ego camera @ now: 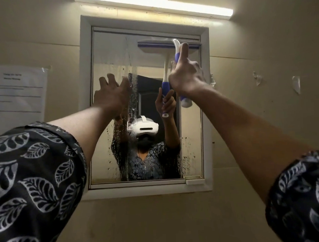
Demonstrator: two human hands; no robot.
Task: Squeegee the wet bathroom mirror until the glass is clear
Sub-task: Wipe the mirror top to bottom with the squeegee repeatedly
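Water drops are sitting on the mirror, mostly in a strip down the left middle and along the lower right side. The mirror is hanging on the wall inside a white frame. The right hand is reaching up and wrapping its fingers around the handle of the squeegee, with the thumb pointing up along it. The squeegee is white and purple, and its wide blade is pressing flat on the glass at the top right corner of the mirror. The bottom end of the handle is sticking out under the hand. The left hand is reaching up too, with its fingers spread and bent a little, holding nothing. Its fingertips are sitting near the left part of the glass, but I cannot tell if they are touching it. Both arms are wearing dark sleeves with pale leaf shapes. A long bright light is glowing above the mirror. A paper sheet is sticking to the wall on the left.
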